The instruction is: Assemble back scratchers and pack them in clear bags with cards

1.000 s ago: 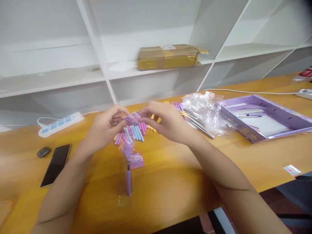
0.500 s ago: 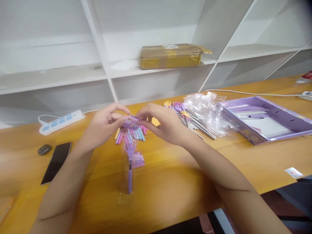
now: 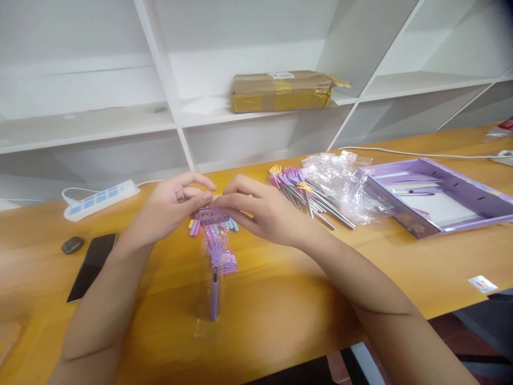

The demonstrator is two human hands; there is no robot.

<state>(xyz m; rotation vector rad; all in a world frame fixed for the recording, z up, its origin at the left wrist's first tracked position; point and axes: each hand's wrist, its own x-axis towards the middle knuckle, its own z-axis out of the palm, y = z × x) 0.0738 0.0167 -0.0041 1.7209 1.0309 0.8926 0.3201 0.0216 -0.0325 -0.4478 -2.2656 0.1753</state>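
A small purple card (image 3: 214,217) is pinched at its top by the fingertips of the left hand (image 3: 170,208) and right hand (image 3: 266,215), above a bagged purple stick (image 3: 215,300). Rightward lie metal rods (image 3: 320,206), clear bags (image 3: 339,182) and a purple box (image 3: 414,223).

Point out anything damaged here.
The taped cardboard box on the shelf looks damaged: its right end appears ragged, with torn material jutting out, while the rest keeps its box shape.
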